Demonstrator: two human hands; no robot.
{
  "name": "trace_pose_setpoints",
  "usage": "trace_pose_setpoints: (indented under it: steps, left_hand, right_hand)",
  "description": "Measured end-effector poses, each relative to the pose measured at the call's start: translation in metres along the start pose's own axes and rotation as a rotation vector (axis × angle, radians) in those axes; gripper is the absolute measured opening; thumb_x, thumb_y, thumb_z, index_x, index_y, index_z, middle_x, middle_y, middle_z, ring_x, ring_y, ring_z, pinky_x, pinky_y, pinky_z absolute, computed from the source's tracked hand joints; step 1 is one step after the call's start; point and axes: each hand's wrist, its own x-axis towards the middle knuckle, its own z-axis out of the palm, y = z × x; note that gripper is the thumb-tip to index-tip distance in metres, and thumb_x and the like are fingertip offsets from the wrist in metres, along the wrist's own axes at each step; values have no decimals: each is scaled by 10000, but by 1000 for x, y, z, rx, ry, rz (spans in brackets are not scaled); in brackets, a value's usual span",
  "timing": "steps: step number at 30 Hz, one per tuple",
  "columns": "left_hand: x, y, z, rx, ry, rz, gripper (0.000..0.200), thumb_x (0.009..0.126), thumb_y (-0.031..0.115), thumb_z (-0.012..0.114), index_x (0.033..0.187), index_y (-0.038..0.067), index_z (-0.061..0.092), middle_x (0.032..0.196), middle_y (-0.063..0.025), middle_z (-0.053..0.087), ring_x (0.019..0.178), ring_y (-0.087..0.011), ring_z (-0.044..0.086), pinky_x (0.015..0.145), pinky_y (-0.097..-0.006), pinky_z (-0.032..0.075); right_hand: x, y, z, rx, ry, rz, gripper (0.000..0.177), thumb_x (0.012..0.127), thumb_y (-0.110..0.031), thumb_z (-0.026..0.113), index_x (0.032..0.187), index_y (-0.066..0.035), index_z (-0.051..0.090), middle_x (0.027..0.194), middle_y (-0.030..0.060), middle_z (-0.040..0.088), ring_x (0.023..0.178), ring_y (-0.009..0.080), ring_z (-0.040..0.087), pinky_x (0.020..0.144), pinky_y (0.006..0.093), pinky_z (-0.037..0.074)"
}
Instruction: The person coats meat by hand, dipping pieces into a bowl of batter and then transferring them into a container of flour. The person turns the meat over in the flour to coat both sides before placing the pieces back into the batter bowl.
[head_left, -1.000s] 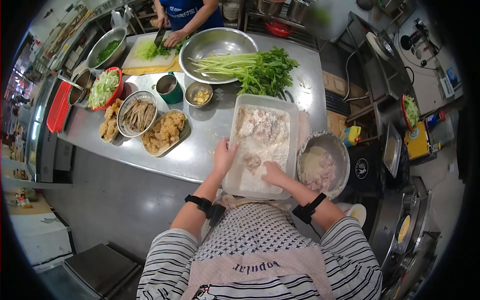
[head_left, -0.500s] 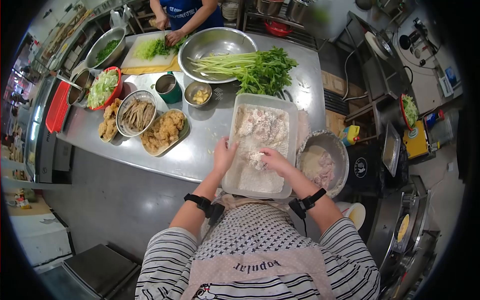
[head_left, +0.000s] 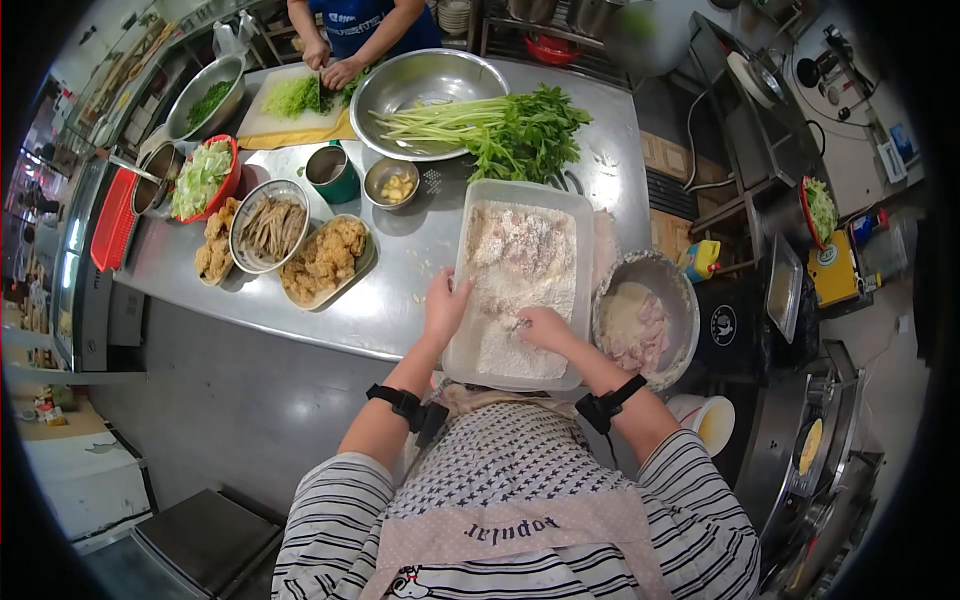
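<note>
Left hand (head_left: pixel 443 305) at the left rim of the clear rectangular plastic tray (head_left: pixel 524 190), fingers wrapped over its edge. Right hand (head_left: pixel 545 325) inside the tray, near end, fingers bent low into the dry, powdery white crumbs (head_left: pixel 520 250); can't tell if they're closed on a piece. The tray sits on the shiny steel worktop (head_left: pixel 400 290), right in front of me. Just right of it is a round metal bowl (head_left: pixel 668 285) with pale, wet raw meat (head_left: pixel 635 335). My pink apron (head_left: pixel 520 530) reads "popular", upside down.
</note>
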Motion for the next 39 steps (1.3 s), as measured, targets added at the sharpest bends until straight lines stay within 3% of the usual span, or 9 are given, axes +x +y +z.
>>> trace_pose_setpoints:
  steps: [5, 14, 17, 19, 26, 29, 31, 34, 39]
  left_hand:
    - [-1, 2, 0, -24, -4, -13, 388, 799, 270, 614, 1049, -15, 531, 754, -57, 505, 682, -137, 456, 629, -287, 400]
    - [2, 0, 1, -38, -38, -50, 398, 804, 253, 606, 1072, -27, 515, 796, -74, 535, 707, -146, 479, 663, -288, 415]
    - [1, 0, -1, 29, -13, 3, 395, 805, 248, 606, 1073, -28, 514, 791, -76, 534, 701, -144, 479, 662, -285, 415]
    - [2, -3, 0, 11, -9, 0, 397, 805, 250, 608, 1072, -28, 514, 789, -76, 534, 700, -145, 478, 663, -286, 416]
    - [3, -6, 2, -10, -16, 0, 414, 798, 260, 621, 1074, -28, 513, 806, -83, 543, 710, -144, 486, 668, -284, 419]
    - [0, 2, 0, 7, -10, -18, 406, 798, 260, 620, 1070, -25, 517, 810, -87, 551, 709, -142, 493, 668, -282, 419]
    - [2, -4, 2, -4, -11, -5, 405, 799, 262, 619, 1068, -24, 519, 812, -89, 553, 712, -147, 496, 670, -286, 420]
    - [1, -5, 3, -5, 1, 23, 403, 801, 265, 617, 1066, -23, 521, 821, -93, 557, 721, -152, 501, 675, -293, 422]
    - [2, -3, 1, 9, -33, -21, 415, 802, 271, 616, 1077, -25, 517, 845, -100, 556, 748, -158, 502, 689, -296, 420]
  right_hand:
    - [-9, -20, -35, 8, 77, 127, 152, 728, -100, 532, 834, -10, 595, 796, 185, 577, 823, 320, 582, 718, 425, 462]
    - [27, -22, 9, -301, 316, -162, 125, 718, -80, 514, 780, -13, 601, 901, 167, 568, 829, 329, 570, 705, 438, 461]
    - [38, -22, 6, -159, -4, -72, 134, 717, -106, 523, 778, -22, 607, 905, 164, 578, 798, 278, 568, 680, 397, 460]
    - [34, -24, -11, 522, -233, 211, 180, 750, -139, 509, 846, -23, 607, 892, 130, 587, 748, 223, 569, 639, 356, 453]
    - [27, 18, -5, 1210, -276, 486, 303, 814, -205, 480, 1016, 8, 558, 845, 79, 543, 753, 179, 558, 654, 337, 457]
    - [13, -6, -21, 986, -182, 615, 248, 823, -189, 468, 944, 12, 551, 810, 103, 534, 769, 198, 548, 651, 347, 450]
    - [7, -5, -11, 10, 128, 68, 145, 794, -124, 486, 844, -2, 547, 814, 149, 537, 795, 251, 557, 658, 363, 457]
    - [2, -15, -17, -287, 292, -215, 102, 731, -105, 526, 783, -20, 550, 836, 185, 549, 840, 303, 556, 706, 385, 465]
    - [19, -5, 4, -335, 120, -117, 65, 687, -83, 547, 724, -36, 573, 793, 167, 589, 769, 308, 575, 686, 403, 465]
